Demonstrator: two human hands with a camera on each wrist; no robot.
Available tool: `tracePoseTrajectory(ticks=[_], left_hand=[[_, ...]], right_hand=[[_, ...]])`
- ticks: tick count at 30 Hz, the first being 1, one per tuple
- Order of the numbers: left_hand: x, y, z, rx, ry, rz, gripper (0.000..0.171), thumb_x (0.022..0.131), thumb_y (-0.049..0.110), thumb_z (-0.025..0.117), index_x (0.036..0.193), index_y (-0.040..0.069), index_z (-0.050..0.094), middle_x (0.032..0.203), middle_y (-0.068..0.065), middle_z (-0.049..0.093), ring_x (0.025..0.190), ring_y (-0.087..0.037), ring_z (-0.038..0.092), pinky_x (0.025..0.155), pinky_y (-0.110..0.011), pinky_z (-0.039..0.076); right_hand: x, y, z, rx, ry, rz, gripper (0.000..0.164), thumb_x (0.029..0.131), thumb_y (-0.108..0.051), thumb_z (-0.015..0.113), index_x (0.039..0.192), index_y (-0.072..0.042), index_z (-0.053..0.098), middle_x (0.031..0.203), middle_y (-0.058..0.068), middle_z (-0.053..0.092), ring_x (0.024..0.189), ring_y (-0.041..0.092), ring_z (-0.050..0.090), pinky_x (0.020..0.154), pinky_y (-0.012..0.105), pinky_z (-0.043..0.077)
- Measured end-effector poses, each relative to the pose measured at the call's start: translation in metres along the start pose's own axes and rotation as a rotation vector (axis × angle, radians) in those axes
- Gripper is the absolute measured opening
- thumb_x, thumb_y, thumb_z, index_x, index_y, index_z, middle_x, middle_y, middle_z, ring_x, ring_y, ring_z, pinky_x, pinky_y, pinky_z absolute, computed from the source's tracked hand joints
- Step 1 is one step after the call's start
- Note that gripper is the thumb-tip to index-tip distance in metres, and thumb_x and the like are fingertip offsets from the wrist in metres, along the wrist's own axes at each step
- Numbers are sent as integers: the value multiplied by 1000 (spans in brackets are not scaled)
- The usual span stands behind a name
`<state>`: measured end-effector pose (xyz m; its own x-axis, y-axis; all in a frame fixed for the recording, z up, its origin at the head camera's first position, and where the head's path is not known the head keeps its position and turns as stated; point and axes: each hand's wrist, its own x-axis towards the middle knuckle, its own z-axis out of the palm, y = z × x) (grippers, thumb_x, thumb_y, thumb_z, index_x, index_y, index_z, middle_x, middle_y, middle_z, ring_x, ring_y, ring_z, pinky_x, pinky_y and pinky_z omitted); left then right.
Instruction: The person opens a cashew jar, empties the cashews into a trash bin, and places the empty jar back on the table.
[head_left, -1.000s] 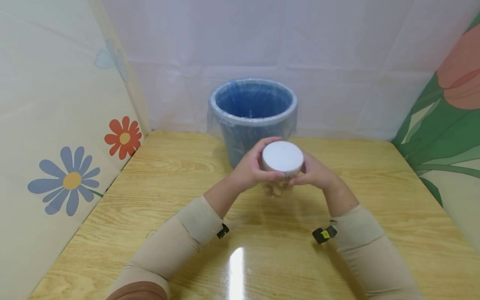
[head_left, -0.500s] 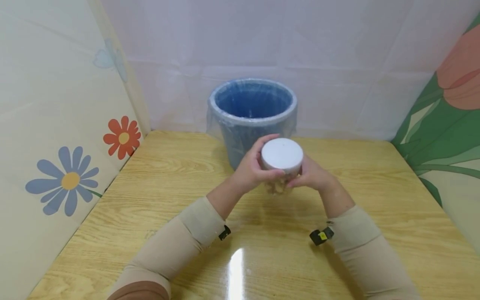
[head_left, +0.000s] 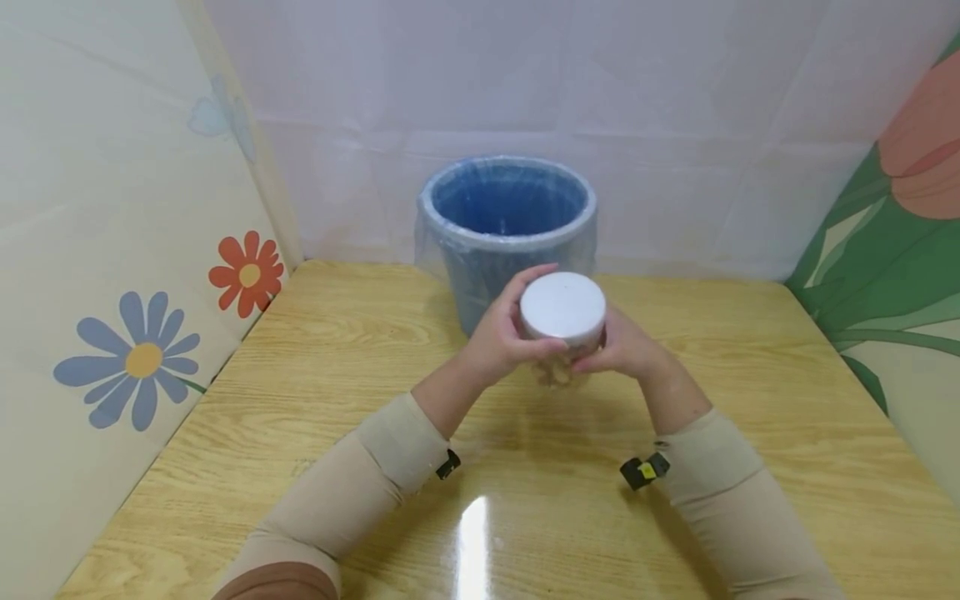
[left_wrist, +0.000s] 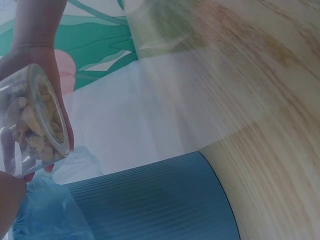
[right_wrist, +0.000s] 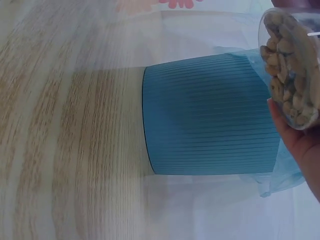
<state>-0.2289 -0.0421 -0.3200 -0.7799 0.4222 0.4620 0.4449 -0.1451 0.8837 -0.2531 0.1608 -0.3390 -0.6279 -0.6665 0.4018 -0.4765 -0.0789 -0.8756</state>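
Observation:
A clear jar (left_wrist: 32, 120) with a white lid (head_left: 563, 308) is held upright above the table, in front of the bin. Small tan pieces, perhaps nuts, fill part of it, and show through its base (right_wrist: 290, 70) in the right wrist view. My left hand (head_left: 498, 333) grips the jar's left side, thumb across the near side below the lid. From the right, my right hand (head_left: 630, 346) grips it too, with the thumb at the front. The fingers behind the jar are mostly hidden. The lid sits on the jar.
A blue ribbed bin (head_left: 480, 283) lined with a clear plastic bag stands at the back of the wooden table (head_left: 360, 333), just beyond the hands. A pale sheet (head_left: 675, 150) hangs behind it. Flower-printed panels (head_left: 112, 208) flank the table.
Both hands have raised the jar slightly, away from me towards the bin. Their hold on it looks the same, and the bin has not moved.

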Motion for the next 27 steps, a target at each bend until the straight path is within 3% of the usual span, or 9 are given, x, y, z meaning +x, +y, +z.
tracePoseTrajectory(ticks=[5,10,19,27], left_hand=[[0,0,-1,-26,8,2,84,66,9,78,138,14,35,129,-12,45,116,-23,46,98,-38,40],[1,1,0,-34,15,-5,85,65,11,77,138,14,35,129,-13,45,116,-24,46,98,-37,41],[1,0,-1,-43,-11,1,85,66,-2,72,140,12,32,131,-13,42,118,-24,45,100,-36,38],[2,0,-8,-57,-100,-1,94,65,-8,73,143,10,24,135,-16,38,121,-26,42,102,-35,38]], right_hand=[[1,1,1,102,-28,-28,89,62,-9,82,133,-2,29,123,5,44,112,20,42,99,30,36],[3,2,1,109,-64,-60,91,63,-13,82,135,-6,27,126,8,41,116,23,39,102,32,34],[0,-3,-1,-34,-34,8,91,60,4,75,134,6,24,127,9,41,117,22,40,102,32,34],[0,-6,-1,-84,-19,37,90,59,2,77,133,8,26,125,9,43,115,20,42,100,31,37]])
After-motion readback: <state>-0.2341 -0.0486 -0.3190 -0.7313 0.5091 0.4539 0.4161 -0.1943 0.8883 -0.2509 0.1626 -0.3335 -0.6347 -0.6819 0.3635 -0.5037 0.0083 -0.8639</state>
